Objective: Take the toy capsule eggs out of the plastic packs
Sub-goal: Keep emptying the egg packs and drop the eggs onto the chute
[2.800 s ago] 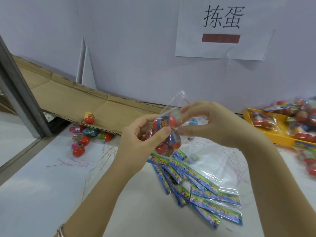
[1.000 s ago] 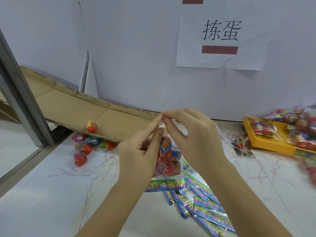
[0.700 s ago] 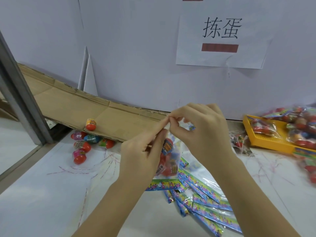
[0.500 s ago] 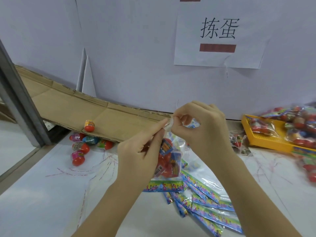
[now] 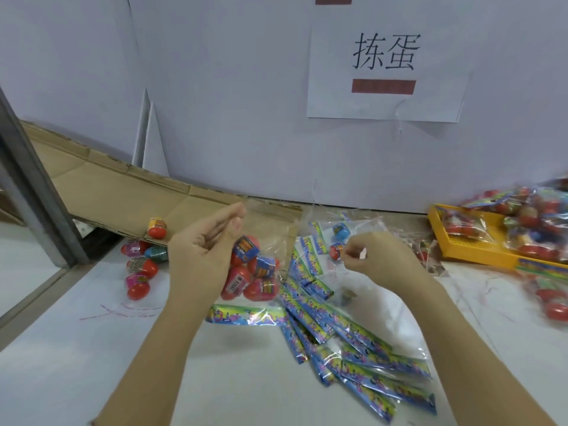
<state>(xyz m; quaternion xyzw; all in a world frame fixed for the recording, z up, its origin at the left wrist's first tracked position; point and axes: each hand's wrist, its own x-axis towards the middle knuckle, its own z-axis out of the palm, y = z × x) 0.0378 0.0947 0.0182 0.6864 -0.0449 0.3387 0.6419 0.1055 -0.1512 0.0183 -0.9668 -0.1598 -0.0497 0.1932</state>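
A cardboard sheet (image 5: 123,192) slopes onto the white surface (image 5: 76,364) at the left, with five loose eggs (image 5: 143,265): one on it, four just below its edge. The left hand (image 5: 199,256) pinches the mouth of a clear pack (image 5: 270,238), which hangs over the surface with its long axis vertical, mouth up and printed strip down. Four eggs (image 5: 246,247) show inside. Flat packs (image 5: 362,345) lie fanned beneath. The right hand (image 5: 381,262), fingers curled, pinches a small pale scrap (image 5: 363,253) apart from the pack. Farther right, a yellow tray (image 5: 479,256) holds full packs (image 5: 534,216), too blurred to count. One paper sign (image 5: 332,56) hangs on the pale wall (image 5: 230,87).
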